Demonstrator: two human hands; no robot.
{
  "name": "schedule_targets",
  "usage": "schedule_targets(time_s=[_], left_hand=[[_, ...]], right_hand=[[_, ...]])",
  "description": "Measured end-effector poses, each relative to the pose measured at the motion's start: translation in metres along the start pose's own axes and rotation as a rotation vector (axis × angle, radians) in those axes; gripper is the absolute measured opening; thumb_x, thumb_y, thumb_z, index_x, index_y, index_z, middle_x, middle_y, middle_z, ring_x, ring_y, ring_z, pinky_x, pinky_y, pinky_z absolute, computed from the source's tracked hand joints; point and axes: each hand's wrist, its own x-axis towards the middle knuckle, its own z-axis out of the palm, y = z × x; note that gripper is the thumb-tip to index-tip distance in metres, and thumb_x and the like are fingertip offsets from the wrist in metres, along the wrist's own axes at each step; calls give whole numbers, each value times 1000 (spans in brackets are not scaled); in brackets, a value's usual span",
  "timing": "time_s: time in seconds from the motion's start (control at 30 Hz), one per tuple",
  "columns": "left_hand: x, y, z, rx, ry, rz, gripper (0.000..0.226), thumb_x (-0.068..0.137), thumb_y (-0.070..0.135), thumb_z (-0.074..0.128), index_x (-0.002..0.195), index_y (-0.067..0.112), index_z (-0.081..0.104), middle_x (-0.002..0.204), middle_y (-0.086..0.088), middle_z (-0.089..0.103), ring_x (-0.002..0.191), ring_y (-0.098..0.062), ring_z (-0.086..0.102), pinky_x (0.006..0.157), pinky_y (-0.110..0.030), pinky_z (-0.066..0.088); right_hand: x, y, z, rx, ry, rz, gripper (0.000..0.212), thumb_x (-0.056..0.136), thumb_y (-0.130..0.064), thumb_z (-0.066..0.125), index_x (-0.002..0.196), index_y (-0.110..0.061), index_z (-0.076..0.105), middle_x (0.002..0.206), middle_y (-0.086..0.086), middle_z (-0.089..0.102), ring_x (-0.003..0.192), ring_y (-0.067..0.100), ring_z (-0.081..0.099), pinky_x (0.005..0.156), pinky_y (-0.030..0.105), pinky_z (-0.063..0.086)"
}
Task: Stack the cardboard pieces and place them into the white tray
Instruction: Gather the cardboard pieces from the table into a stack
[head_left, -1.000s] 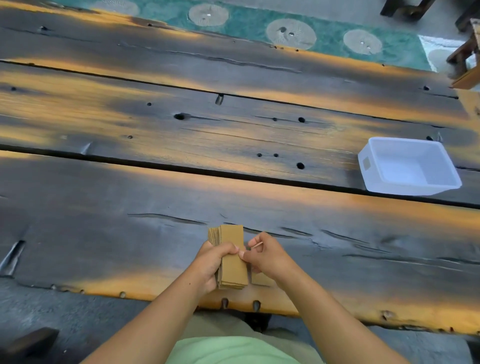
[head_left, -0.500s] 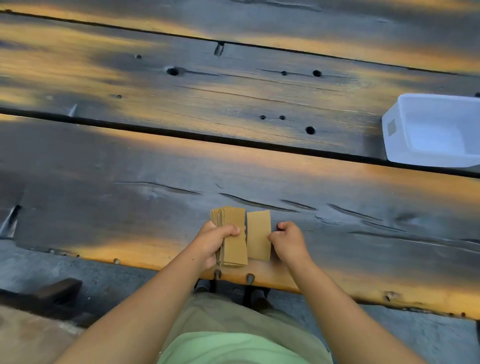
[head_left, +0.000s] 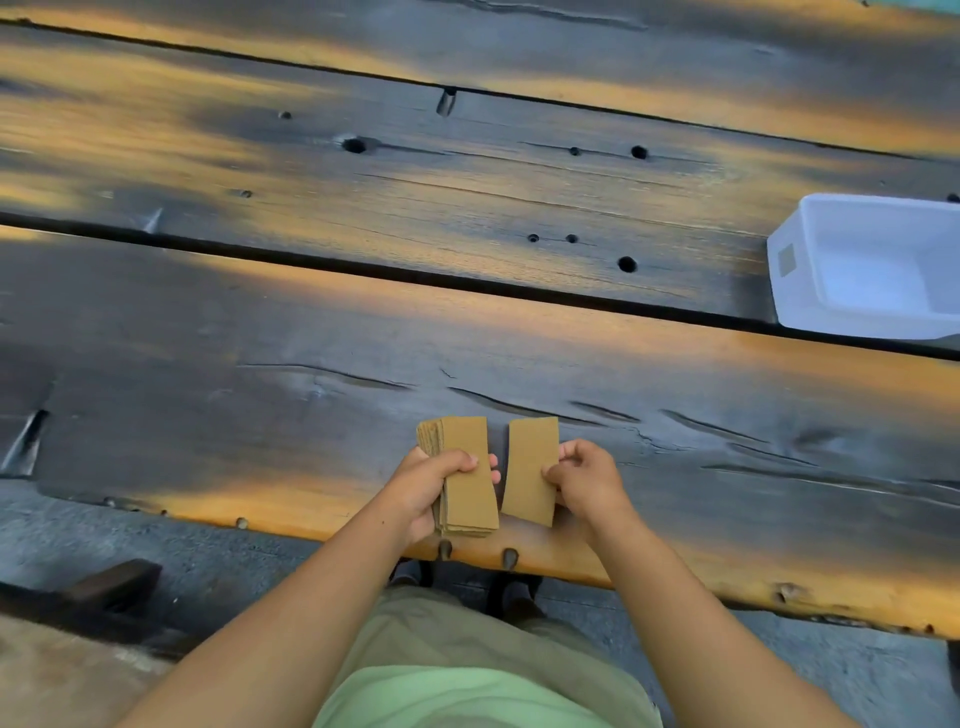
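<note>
Since half-second-ago frame, single cardboard piece (head_left: 531, 470) sits clear of stack (head_left: 466, 475) — visible gap between them now, so merge not yet done. Plank table (head_left: 311, 338), scorched dark with amber streaks, holes, long cracks. White tray (head_left: 795, 306) far right, well apart, looks bare inside. Left hand (head_left: 434, 480) clamps stack; right hand (head_left: 584, 475) pinches loose piece by edge — both above near table edge. Grey floor below.
</note>
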Motion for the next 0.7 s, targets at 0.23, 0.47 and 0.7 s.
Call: schedule_targets(time_s=[0.23, 0.47, 0.7], left_hand=[[-21, 33, -14, 28, -1, 80, 13, 92, 3, 64, 103, 2, 70, 102, -19, 77, 90, -30, 74, 90, -57, 58], [-50, 60, -14, 39, -15, 166, 34, 89, 2, 68, 122, 6, 59, 106, -22, 72, 92, -34, 72, 73, -48, 62], [-67, 80, -2, -24, -77, 232, 42, 88, 3, 70, 129, 0, 59, 108, -25, 75, 91, -35, 75, 73, -49, 63]], right_hand=[[-32, -43, -7, 151, -168, -89, 16, 93, 8, 54, 86, -4, 61, 82, 12, 70, 74, 24, 66, 61, 33, 53], [-62, -93, -2, 165, -217, -222, 19, 93, 8, 55, 85, -5, 67, 83, 14, 70, 73, 24, 66, 68, 35, 55], [-82, -123, -15, 170, -370, -249, 19, 93, 12, 53, 92, -1, 67, 80, 11, 74, 71, 19, 71, 66, 30, 60]])
